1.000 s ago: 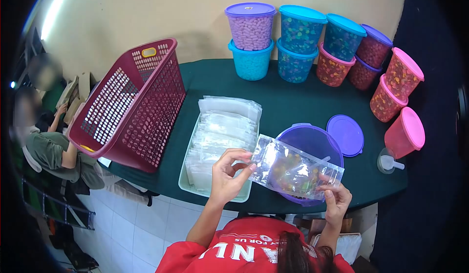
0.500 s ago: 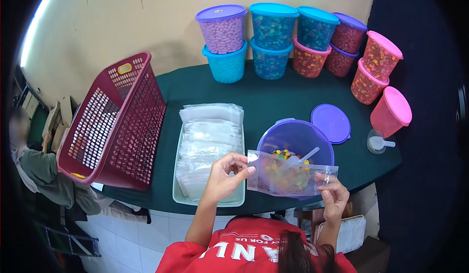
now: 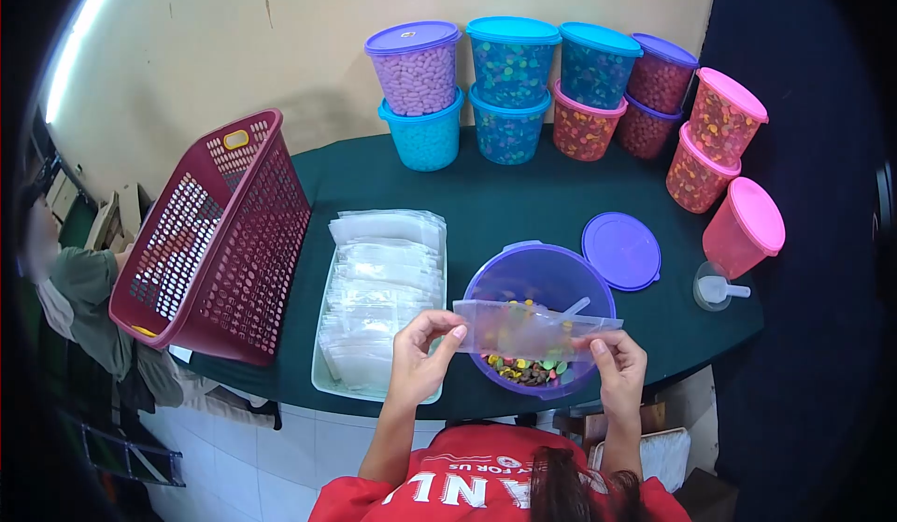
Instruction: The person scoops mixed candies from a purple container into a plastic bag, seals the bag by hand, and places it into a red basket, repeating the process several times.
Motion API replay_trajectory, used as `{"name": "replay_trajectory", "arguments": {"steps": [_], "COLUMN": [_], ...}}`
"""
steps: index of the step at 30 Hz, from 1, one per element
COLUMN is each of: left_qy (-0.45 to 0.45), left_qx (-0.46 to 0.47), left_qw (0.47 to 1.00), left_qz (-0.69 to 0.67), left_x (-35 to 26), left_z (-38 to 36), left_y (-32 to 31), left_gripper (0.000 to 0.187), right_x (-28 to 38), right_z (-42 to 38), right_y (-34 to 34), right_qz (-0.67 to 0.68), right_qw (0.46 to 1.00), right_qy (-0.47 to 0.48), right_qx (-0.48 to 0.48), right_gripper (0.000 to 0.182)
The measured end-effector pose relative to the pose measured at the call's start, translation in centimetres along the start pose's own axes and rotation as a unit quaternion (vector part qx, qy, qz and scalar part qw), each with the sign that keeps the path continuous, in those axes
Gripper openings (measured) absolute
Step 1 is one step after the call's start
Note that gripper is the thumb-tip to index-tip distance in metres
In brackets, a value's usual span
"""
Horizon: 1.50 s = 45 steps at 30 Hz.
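A clear plastic bag (image 3: pixel 533 331) is stretched sideways between my two hands, above a purple tub (image 3: pixel 486 284). My left hand (image 3: pixel 425 349) pinches its left end between thumb and fingers. At the other end, my right hand (image 3: pixel 617 363) grips the bag the same way. Colourful candies (image 3: pixel 533 371) lie in the bottom of the tub, partly seen below the bag. The handle of a white scoop (image 3: pixel 576 307) sticks up behind the bag; its bowl is hidden. Left of the tub, a pale green tray (image 3: pixel 322 372) holds stacked clear bags (image 3: pixel 383 279).
A maroon laundry basket (image 3: pixel 248 242) stands at the left. Lidded tubs (image 3: pixel 509 59) of sweets are stacked along the back. A purple lid (image 3: pixel 621 251), a pink-lidded tub (image 3: pixel 745 228) and a small cup with a white scoop (image 3: pixel 715 288) sit at the right. Another person (image 3: pixel 89 288) is at far left.
Both hands have raised the bag slightly and tilted it flatter, so more candies show below it. The whole view has shifted a little. The other person's arm has moved behind the basket.
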<state>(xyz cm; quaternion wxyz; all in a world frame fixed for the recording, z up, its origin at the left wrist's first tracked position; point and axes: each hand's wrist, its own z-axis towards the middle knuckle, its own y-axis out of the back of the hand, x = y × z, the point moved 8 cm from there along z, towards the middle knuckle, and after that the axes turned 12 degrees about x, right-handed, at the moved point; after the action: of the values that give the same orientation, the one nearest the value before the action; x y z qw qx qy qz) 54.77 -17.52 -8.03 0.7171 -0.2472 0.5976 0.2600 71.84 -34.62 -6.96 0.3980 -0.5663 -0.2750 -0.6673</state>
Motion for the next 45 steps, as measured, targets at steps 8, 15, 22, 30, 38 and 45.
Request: {"name": "replay_trajectory", "arguments": {"steps": [8, 15, 22, 30, 38, 45], "left_qy": [-0.039, -0.058, -0.157, -0.181, -0.172, -0.243], "left_qx": [-0.062, -0.086, -0.130, -0.151, -0.129, -0.165], "left_qw": [0.993, 0.993, 0.954, 0.951, 0.961, 0.945], "left_qz": [0.090, 0.065, 0.220, 0.199, 0.171, 0.145], "left_x": [-1.3, -3.5, -4.7, -4.1, -3.4, -7.9], "left_z": [-1.2, -2.9, -5.0, -5.8, -5.0, -5.0], "left_y": [-0.7, -1.8, -1.4, -0.3, 0.7, 3.9], "left_gripper": [0.005, 0.006, 0.013, 0.019, 0.008, 0.025], "right_x": [-0.2, 1.3, 2.6, 2.4, 1.6, 5.2], "right_z": [2.1, 3.9, 4.5, 3.5, 3.0, 1.9], "right_y": [0.7, 0.4, -0.3, -1.0, -1.7, -2.8], "right_qz": [0.051, 0.079, -0.035, -0.008, 0.021, -0.266], "right_qw": [0.992, 0.982, 0.964, 0.969, 0.979, 0.917], "right_qy": [0.019, 0.042, 0.144, 0.119, 0.099, 0.241], "right_qx": [0.112, 0.168, 0.221, 0.217, 0.179, 0.173], "right_gripper": [0.009, 0.013, 0.016, 0.015, 0.014, 0.009]}}
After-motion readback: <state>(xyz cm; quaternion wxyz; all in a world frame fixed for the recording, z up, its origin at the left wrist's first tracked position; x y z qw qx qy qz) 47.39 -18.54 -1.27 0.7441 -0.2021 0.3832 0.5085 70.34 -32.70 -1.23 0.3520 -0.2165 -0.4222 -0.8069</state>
